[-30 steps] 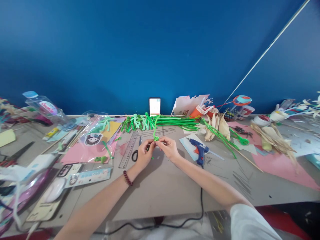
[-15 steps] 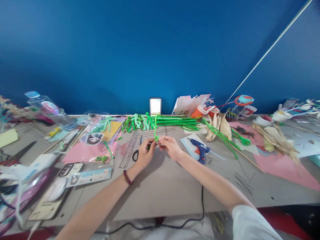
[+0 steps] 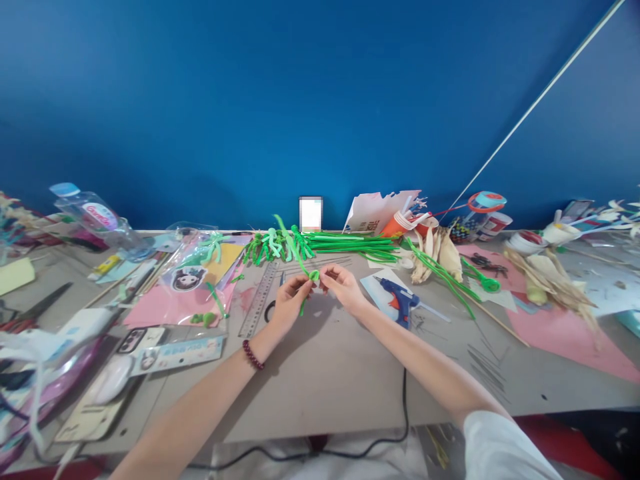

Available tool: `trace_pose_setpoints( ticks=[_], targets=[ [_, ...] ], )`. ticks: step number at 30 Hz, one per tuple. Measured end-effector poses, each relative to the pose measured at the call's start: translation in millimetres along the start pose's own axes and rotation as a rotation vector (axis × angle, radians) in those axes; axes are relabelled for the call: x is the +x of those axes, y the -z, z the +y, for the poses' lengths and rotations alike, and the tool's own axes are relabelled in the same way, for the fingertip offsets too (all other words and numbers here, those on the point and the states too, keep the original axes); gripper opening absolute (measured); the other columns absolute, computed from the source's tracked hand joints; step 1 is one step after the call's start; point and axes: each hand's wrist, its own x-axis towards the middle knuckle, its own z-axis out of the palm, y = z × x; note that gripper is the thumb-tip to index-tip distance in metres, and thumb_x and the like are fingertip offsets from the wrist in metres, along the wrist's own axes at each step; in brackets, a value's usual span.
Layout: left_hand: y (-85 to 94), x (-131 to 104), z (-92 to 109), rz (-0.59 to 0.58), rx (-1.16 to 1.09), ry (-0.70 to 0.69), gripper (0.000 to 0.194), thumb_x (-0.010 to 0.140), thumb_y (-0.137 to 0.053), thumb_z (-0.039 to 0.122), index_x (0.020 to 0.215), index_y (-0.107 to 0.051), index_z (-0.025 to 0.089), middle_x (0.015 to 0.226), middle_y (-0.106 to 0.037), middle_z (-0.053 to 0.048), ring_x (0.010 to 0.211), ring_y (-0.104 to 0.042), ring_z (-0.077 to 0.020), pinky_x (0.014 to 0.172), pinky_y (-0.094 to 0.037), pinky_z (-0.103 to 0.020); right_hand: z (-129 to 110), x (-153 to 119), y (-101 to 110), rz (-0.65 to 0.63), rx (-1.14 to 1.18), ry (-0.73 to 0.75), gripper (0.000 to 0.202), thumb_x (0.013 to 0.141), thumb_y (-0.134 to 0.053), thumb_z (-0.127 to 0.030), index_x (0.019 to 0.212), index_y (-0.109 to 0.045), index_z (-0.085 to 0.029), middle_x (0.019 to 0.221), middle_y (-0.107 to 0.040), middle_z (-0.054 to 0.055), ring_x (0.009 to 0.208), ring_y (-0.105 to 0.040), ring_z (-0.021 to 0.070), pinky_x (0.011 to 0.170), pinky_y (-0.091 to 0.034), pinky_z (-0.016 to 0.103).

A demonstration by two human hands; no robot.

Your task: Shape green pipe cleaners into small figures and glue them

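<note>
A green pipe cleaner (image 3: 314, 275) is wound into a small coil at one part, and a long straight end leans up and to the left. My left hand (image 3: 293, 297) pinches it just below the coil, and a short green tip shows under the fingers. At the coil's right edge my right hand (image 3: 343, 288) has its thumb and fingers closed together; the exact contact there is too small to make out. Behind both hands lie a bundle of green pipe cleaners (image 3: 350, 244) and several bent, lighter green pieces (image 3: 275, 244).
A blue glue gun (image 3: 400, 300) lies right of my hands, its black cord (image 3: 405, 400) running along the front. To the left are a clear ruler (image 3: 259, 300), pink paper (image 3: 155, 310) and a bottle (image 3: 97, 213). Dried husks (image 3: 447, 257) and orange cups (image 3: 397, 223) stand behind.
The pipe cleaner's long end has tilted from upright to the left. Its coil now faces up more visibly between my hands, and my right fingers have shifted slightly right.
</note>
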Motion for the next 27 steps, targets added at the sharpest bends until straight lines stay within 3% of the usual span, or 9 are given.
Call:
trace_pose_setpoints(
  ticks=[4, 15, 27],
  targets=[
    [0.4, 0, -1, -0.005, 0.023, -0.01, 0.029, 0.066, -0.07, 0.043, 0.071, -0.059, 0.017, 0.061, -0.056, 0.002, 0.053, -0.051, -0.0091, 0.051, -0.043, -0.022, 4, -2, -1, 0.079, -0.08, 0.049, 0.025, 0.07, -0.067, -0.041, 0.076, -0.06, -0.018, 0.066, -0.058, -0.001, 0.055, -0.052, 0.0098, 0.053, -0.046, 0.023],
    [2.7, 4, -8, -0.034, -0.027, -0.034, 0.029, 0.067, -0.07, 0.042, 0.071, -0.058, 0.016, 0.064, -0.058, 0.0, 0.057, -0.051, -0.0096, 0.052, -0.042, -0.021, 10, -8, -9, 0.097, -0.201, 0.09, 0.021, 0.072, -0.065, -0.035, 0.084, -0.071, -0.02, 0.087, -0.064, 0.004, 0.06, -0.056, 0.0101, 0.051, -0.048, 0.022],
    [0.6, 1, -4, -0.049, 0.027, 0.019, 0.026, 0.067, -0.069, 0.039, 0.065, -0.058, 0.016, 0.057, -0.056, 0.002, 0.05, -0.049, -0.0091, 0.05, -0.04, -0.022, 15, -3, -7, 0.134, -0.159, -0.015, 0.025, 0.067, -0.067, -0.042, 0.071, -0.064, -0.018, 0.057, -0.054, -0.002, 0.05, -0.047, 0.0097, 0.047, -0.042, 0.022]
  ],
)
